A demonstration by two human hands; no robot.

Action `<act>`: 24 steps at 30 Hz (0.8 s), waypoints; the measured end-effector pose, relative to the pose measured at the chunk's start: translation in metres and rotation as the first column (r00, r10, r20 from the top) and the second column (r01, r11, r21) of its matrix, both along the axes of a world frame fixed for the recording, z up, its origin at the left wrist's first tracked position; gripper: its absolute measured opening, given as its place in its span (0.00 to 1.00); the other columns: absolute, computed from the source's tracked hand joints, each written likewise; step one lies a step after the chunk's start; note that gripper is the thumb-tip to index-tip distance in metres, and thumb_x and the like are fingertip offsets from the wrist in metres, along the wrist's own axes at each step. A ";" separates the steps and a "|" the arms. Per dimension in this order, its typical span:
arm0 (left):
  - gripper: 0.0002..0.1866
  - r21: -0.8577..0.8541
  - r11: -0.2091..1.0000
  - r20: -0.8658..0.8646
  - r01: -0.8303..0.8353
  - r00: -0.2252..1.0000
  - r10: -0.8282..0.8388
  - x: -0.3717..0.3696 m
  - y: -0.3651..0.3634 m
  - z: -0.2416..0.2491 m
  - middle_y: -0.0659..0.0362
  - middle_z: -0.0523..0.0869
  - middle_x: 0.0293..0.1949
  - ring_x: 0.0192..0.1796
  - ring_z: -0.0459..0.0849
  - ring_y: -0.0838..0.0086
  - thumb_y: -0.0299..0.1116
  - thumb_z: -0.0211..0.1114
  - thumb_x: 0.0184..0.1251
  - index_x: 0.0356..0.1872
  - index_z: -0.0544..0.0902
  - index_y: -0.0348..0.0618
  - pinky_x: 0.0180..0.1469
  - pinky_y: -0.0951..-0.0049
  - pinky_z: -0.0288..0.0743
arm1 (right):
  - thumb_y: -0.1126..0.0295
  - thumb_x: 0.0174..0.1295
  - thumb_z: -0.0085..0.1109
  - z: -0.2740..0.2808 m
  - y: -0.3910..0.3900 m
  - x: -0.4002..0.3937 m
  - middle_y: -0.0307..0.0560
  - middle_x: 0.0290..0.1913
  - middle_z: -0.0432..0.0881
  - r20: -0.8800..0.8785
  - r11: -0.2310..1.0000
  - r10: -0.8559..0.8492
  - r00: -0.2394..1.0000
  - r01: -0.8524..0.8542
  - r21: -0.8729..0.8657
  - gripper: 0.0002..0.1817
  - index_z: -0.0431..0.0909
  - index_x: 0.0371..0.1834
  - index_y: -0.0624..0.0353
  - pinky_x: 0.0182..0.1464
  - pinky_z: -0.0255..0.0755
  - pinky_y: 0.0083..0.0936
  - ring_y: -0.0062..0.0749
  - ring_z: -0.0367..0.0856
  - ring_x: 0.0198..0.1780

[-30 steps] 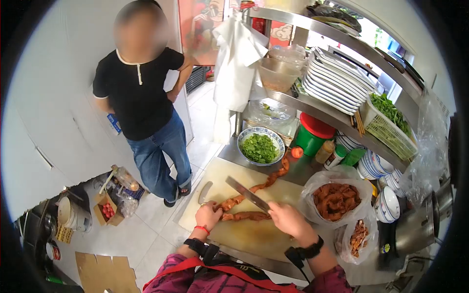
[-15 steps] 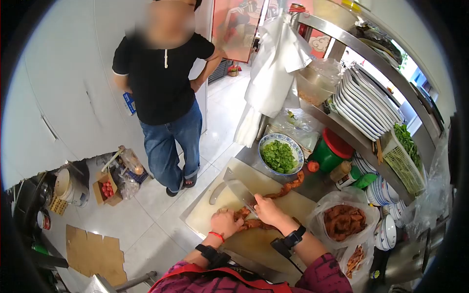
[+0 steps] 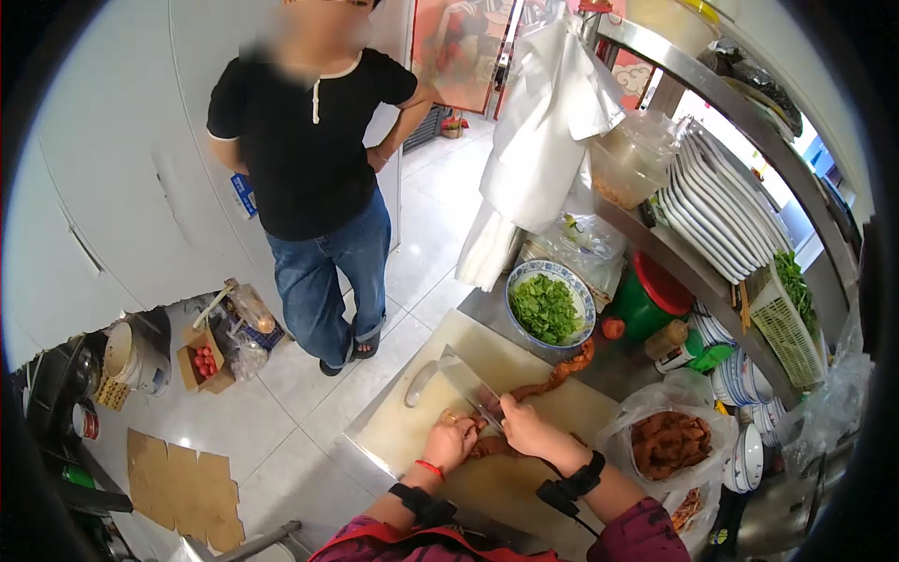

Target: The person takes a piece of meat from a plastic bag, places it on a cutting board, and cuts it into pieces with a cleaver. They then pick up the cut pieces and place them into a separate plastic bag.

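Observation:
A broad cleaver [image 3: 465, 382] slants over the pale cutting board [image 3: 440, 345], its handle in my closed right hand [image 3: 526, 426]. To the left of the blade, my left hand [image 3: 451, 440] has its fingers curled on the reddish-brown meat strip [image 3: 492, 444], pressing it to the board. Another strip of meat [image 3: 560, 372] runs from the blade toward the board's upper right edge. Part of the meat is hidden under my hands and the cleaver.
A bowl of chopped greens [image 3: 548, 311] stands behind the board. Right of it are a tomato [image 3: 612, 328], a red-lidded green tub [image 3: 646, 295] and a bag of meat [image 3: 670, 442]. A person [image 3: 314, 159] stands across the floor. Stacked plates [image 3: 726, 206] fill the shelf.
The view has shifted slightly, so the board and bowl sit a little further right. My left hand has moved closer to the blade, and my right hand is lower against the board.

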State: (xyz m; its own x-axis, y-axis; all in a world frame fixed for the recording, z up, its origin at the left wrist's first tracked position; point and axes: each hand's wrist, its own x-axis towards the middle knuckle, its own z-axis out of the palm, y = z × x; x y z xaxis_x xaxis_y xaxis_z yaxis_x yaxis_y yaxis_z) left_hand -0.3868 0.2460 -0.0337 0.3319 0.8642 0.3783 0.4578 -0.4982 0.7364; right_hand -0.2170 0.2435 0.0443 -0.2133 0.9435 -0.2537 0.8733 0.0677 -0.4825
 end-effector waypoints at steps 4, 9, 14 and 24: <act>0.02 -0.038 0.996 0.025 0.078 0.997 -0.077 -0.001 -0.001 0.001 0.53 0.80 0.29 0.36 0.78 0.57 0.24 0.61 0.48 0.25 0.80 0.39 0.43 0.63 0.73 | 0.77 0.55 0.46 -0.005 0.019 -0.029 0.67 0.31 0.77 -0.021 0.985 -0.101 0.995 0.102 0.140 0.10 0.62 0.40 0.64 0.40 0.69 0.52 0.65 0.75 0.37; 0.03 -0.007 0.993 -0.090 0.120 0.989 -0.120 -0.006 0.001 0.007 0.52 0.80 0.30 0.36 0.78 0.57 0.26 0.61 0.48 0.25 0.80 0.39 0.43 0.63 0.74 | 0.73 0.57 0.51 -0.011 0.017 -0.029 0.67 0.29 0.76 -0.054 0.970 -0.146 0.988 0.154 0.187 0.15 0.61 0.44 0.63 0.38 0.68 0.50 0.64 0.75 0.36; 0.10 -0.206 0.976 -0.193 0.068 0.975 -0.108 -0.015 0.015 0.031 0.49 0.80 0.35 0.41 0.79 0.55 0.32 0.63 0.49 0.32 0.81 0.40 0.45 0.62 0.74 | 0.74 0.62 0.48 0.029 -0.034 -0.002 0.62 0.35 0.77 -0.377 0.852 -0.274 0.885 0.405 0.331 0.12 0.63 0.48 0.63 0.37 0.71 0.36 0.55 0.78 0.36; 0.18 0.094 0.930 -0.834 0.356 0.538 -0.121 0.056 0.057 -0.015 0.43 0.74 0.52 0.50 0.77 0.55 0.34 0.46 0.63 0.51 0.73 0.37 0.48 0.60 0.75 | 0.64 0.62 0.53 0.046 -0.164 0.055 0.46 0.39 0.78 -0.313 0.463 -0.385 0.868 0.475 0.748 0.24 0.64 0.58 0.66 0.41 0.71 0.29 0.38 0.77 0.37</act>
State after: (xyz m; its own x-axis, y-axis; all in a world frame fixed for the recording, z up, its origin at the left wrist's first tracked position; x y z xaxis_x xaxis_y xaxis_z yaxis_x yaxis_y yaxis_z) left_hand -0.3311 0.3026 -0.0490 0.7754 0.6313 0.0103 0.6313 -0.7750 -0.0287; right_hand -0.1619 0.0792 0.0906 0.2997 0.7219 0.6237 0.8593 0.0798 -0.5052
